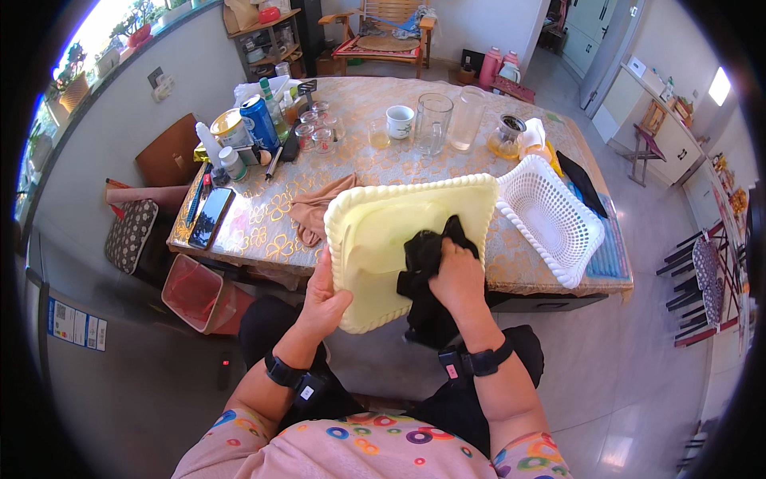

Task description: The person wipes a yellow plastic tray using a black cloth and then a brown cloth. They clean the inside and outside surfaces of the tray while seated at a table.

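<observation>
My left hand (326, 299) grips the left rim of a pale yellow plastic tray (377, 239) with a rope-like edge. The tray is held up, tilted, in front of the table's near edge. Bunched in my right hand (459, 272) is a black cloth (428, 257), pressed against the tray's smooth face. Part of the cloth hangs below the tray's lower rim. To the right on the table lies a white plastic basket (544, 212) with a perforated base and sides. A brown cloth (314, 209) lies crumpled behind the tray's left side.
A smartphone (211, 218) lies near the table's left edge. Behind it stand a blue can (259, 123), bottles and several small glasses (323, 139). Toward the back are a white cup (400, 121), a glass pitcher (432, 123) and a teapot (507, 138). A waste bin (194, 293) stands lower left.
</observation>
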A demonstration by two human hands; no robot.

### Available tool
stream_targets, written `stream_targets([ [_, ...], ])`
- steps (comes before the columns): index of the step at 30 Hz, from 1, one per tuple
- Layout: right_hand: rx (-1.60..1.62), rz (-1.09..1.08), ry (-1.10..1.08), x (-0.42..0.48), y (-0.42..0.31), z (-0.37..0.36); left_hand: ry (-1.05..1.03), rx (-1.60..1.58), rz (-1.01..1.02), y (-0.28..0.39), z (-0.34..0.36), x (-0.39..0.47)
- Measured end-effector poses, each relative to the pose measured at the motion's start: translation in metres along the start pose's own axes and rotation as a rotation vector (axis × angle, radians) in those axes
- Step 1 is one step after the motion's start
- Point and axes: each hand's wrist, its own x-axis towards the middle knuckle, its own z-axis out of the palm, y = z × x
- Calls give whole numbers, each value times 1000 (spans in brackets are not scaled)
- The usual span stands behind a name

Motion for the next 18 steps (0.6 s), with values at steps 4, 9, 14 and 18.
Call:
stream_targets([
  [4, 32, -82, 341, 21, 7, 7, -43, 61, 6, 4, -1, 3],
  [9, 190, -234, 413, 37, -3, 13, -72, 100, -14, 1, -2, 1],
  [14, 128, -483, 255, 26, -29, 11, -26, 34, -48, 0, -5, 0],
  [18, 66, -384, 266, 27, -28, 4, -6, 66, -20, 0, -3, 0],
])
